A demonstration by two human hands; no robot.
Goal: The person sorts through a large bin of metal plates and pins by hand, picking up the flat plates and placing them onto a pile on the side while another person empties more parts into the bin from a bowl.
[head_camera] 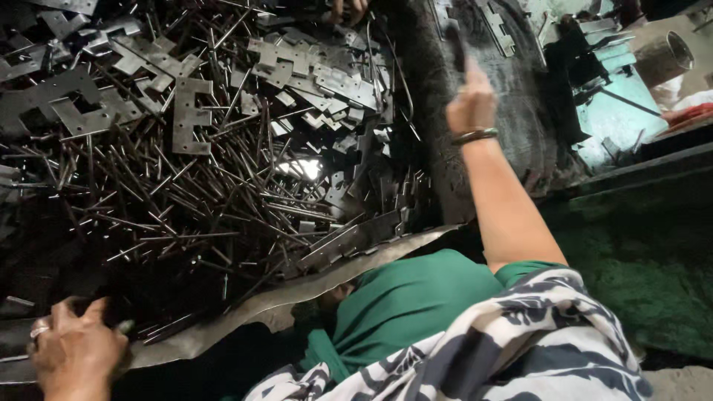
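The left hand [74, 349], at seven o'clock, grips the bent sheet-metal tray [245, 312] by its rim. The right hand [471, 100], at one o'clock, closes on a dark, blurred tool [454, 46]. Best to steady the tray so the thin rods [200, 200] stay put.

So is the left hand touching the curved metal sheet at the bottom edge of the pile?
Touching: the head view shows the left hand pressed on the curved metal sheet, fingers curled over its edge.

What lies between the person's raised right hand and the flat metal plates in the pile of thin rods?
A dark upright metal wall stands between them. The right hand is raised on the far side of it, on a dark sloped surface, while the flat metal plates lie left of it. The left hand grips the tray's rim.
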